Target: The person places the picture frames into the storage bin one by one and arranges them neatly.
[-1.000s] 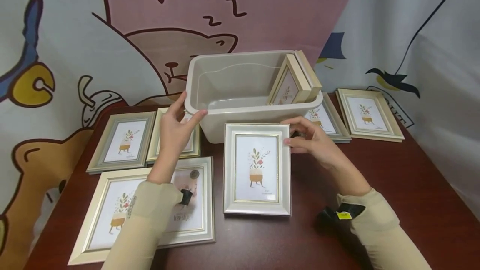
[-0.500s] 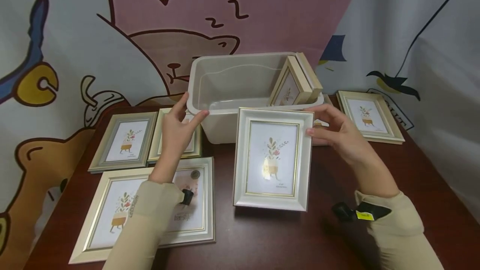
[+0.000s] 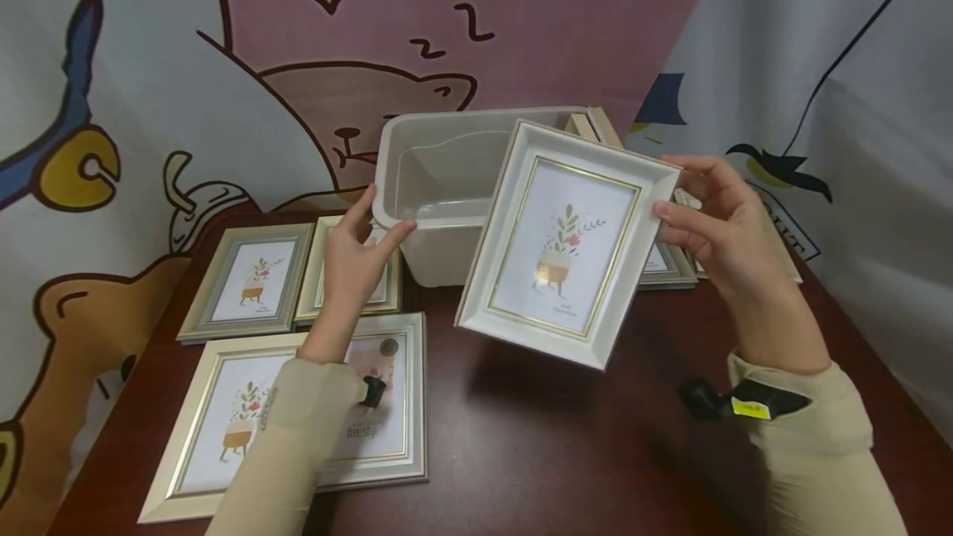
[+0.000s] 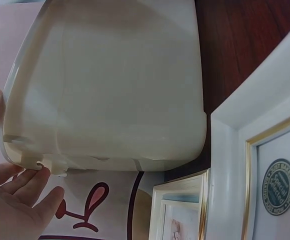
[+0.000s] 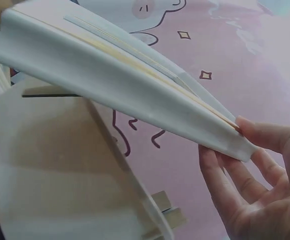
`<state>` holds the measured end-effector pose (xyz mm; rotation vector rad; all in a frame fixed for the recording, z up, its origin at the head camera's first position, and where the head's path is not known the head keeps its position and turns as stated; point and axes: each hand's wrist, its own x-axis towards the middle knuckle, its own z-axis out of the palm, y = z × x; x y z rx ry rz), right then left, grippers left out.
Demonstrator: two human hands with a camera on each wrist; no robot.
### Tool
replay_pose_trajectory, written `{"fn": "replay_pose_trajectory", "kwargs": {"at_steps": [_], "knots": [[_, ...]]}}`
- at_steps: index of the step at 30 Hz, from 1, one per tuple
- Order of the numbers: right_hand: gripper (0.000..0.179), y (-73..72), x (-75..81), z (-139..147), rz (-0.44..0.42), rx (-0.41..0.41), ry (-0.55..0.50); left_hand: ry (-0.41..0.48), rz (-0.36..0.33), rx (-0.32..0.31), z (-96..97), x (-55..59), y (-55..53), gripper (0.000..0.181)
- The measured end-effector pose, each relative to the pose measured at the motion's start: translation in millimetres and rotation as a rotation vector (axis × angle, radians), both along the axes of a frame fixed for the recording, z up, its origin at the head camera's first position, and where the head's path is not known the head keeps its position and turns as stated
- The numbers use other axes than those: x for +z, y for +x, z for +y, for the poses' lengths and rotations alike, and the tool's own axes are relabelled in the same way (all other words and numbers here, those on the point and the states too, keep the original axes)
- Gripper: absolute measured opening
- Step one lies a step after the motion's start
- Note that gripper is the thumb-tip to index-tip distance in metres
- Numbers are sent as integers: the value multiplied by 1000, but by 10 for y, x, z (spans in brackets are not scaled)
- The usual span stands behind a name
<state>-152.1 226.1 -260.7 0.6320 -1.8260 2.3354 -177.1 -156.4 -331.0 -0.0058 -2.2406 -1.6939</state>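
Observation:
My right hand [image 3: 744, 238] pinches the upper right corner of a white picture frame [image 3: 509, 189] with a thin gold inner edge, thumb in front and fingers behind. The frame is lifted and tilted, with a potted-plant print in it, and overlaps the bin's front in the head view. In the right wrist view the frame [image 5: 125, 82] is seen edge-on above the bin wall [image 5: 60, 165]. At the left corner of the beige plastic bin [image 3: 428, 251], my left hand [image 3: 353, 259] holds the rim, with its fingers around the edge in the left wrist view.
Two wooden frames [image 3: 596, 124] stand inside the bin's right end, partly hidden. Several framed prints lie left on the dark table [image 3: 521, 453], including a grey-green frame [image 3: 195, 304] and a cream frame [image 3: 179, 420]. Another frame [image 3: 673, 271] lies right of the bin. A cartoon cloth hangs behind.
My right hand has raised the white picture frame up and to the right, tilting it clockwise in front of the bin. The left hand stays on the bin's rim.

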Motion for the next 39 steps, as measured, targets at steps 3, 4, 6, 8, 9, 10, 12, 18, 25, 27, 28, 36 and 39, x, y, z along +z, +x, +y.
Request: {"fn": "replay_pose_trajectory", "kwargs": {"at_steps": [3, 4, 6, 8, 9, 10, 12, 18, 25, 27, 28, 36, 39], "knots": [[45, -22, 73, -6, 16, -43, -36, 3, -5, 3, -3, 1, 2, 75], [44, -31, 96, -9, 23, -49, -47, 0, -7, 5, -3, 1, 1, 75], [44, -50, 136, -12, 32, -58, -72, -8, -10, 6, -3, 2, 2, 75], [43, -69, 171, -15, 39, -56, -105, -13, -12, 8, 0, 3, 1, 75], [43, -76, 187, -17, 40, -54, -124, -14, -13, 8, 2, 4, 2, 75], [43, -84, 200, -21, 38, -59, -140, -14, -15, 8, 3, 3, 2, 75], [42, -101, 228, -29, 34, -72, -173, -7, -15, 6, 6, 1, 3, 75], [44, -156, 327, -81, 22, -143, -254, -20, -15, 10, 6, 3, 6, 75], [46, -199, 407, -152, 44, -229, -339, -17, -7, 5, 9, 14, 10, 75], [47, -206, 426, -173, 50, -254, -362, -22, -3, 7, 9, 17, 11, 75], [47, -210, 433, -185, 58, -270, -369, -25, -3, 7, 9, 18, 12, 75], [50, -283, 454, -256, 109, -396, -367, -29, 0, 8, 3, 11, 4, 75], [50, -339, 421, -273, 122, -426, -365, -22, 7, 6, 1, -4, 2, 76]]}}
